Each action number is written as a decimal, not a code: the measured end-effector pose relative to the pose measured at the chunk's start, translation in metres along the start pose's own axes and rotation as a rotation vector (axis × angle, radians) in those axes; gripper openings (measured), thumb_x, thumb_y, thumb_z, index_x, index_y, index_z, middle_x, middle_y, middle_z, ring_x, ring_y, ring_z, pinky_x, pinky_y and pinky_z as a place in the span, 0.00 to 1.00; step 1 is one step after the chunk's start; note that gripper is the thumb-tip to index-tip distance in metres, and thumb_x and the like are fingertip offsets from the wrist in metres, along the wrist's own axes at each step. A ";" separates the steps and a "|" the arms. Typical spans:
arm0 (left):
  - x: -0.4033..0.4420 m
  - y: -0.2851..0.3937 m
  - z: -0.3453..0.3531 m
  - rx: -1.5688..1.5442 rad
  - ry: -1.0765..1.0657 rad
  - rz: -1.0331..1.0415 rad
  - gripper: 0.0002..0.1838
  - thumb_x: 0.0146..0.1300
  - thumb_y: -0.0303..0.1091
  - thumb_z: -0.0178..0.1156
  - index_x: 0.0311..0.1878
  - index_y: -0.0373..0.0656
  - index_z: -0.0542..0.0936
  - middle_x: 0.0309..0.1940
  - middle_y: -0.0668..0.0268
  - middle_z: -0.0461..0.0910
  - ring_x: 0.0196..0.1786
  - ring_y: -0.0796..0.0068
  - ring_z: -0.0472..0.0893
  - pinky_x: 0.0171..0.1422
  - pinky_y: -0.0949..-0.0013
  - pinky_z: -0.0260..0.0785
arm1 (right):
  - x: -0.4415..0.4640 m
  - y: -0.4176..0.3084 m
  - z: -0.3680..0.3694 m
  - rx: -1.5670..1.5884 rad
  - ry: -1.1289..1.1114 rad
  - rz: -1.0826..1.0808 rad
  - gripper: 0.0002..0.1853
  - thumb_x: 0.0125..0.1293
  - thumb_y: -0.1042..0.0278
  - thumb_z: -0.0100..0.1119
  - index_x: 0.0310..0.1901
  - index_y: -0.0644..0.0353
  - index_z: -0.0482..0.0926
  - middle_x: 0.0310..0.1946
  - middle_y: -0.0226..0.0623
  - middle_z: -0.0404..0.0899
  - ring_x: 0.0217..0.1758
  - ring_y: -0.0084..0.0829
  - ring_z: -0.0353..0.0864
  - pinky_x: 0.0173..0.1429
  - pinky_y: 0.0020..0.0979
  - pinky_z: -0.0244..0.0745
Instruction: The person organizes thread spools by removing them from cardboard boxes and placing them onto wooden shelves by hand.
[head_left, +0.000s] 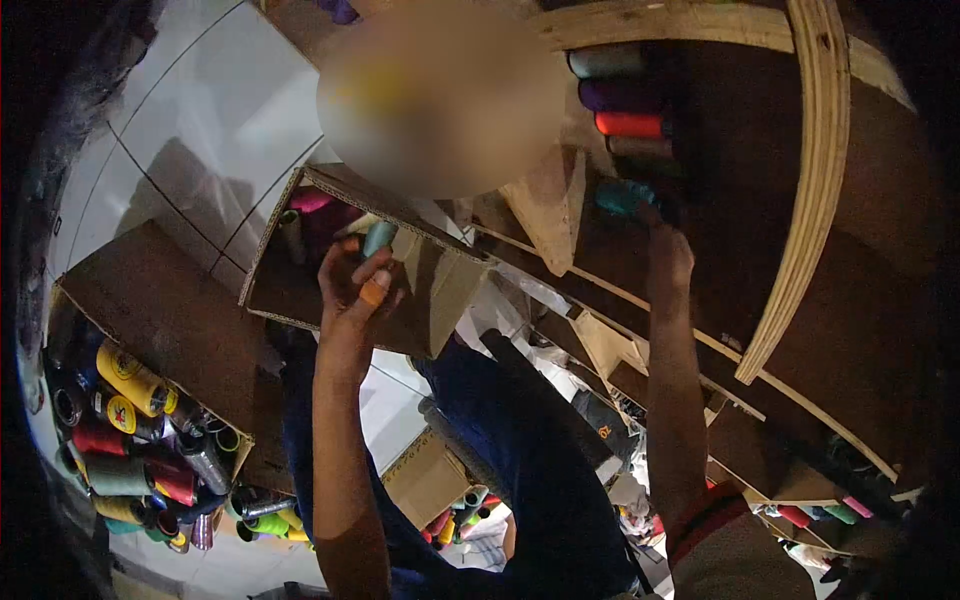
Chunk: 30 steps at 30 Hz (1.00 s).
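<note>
My left hand (352, 285) is closed around a small light-teal thread spool (378, 237), over an open cardboard box (430, 290). An orange patch shows on one of its digits. Inside the box lie a magenta spool (322, 215) and a pale thread cone (292, 235). My right hand (668, 250) reaches onto a dark brown shelf board (740, 240), its fingers at the near end of a teal thread spool (625, 198). Whether those fingers grip the spool is too dark to make out. Behind it, red (628, 124), purple (610, 95) and grey (605, 64) spools lie in a row.
Wooden slats (815, 190) frame the shelf at right. A second carton (165, 300) full of colourful thread cones (130, 380) stands at lower left on the white tiled floor (190, 90). More spools (465, 510) lie below, near my legs. A blurred oval hides the top middle.
</note>
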<state>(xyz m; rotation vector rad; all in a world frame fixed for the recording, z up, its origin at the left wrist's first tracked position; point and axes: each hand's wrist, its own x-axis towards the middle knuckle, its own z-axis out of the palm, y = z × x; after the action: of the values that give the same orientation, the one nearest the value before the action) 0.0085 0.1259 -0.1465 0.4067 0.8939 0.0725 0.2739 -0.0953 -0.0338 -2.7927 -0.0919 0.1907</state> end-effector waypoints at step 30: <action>0.000 -0.029 -0.018 0.774 0.116 0.091 0.11 0.62 0.28 0.52 0.46 0.35 0.73 0.35 0.59 0.79 0.40 0.73 0.78 0.46 0.72 0.68 | -0.150 0.007 0.283 -0.138 -0.634 -1.032 0.25 0.61 0.62 0.55 0.59 0.60 0.66 0.59 0.45 0.61 0.63 0.37 0.61 0.60 0.39 0.68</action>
<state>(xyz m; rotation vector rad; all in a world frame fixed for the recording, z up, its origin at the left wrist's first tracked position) -0.0087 0.1047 -0.1677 1.1727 0.9979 -0.1762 0.0855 -0.0211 -0.2825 -2.3116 -1.6505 0.7785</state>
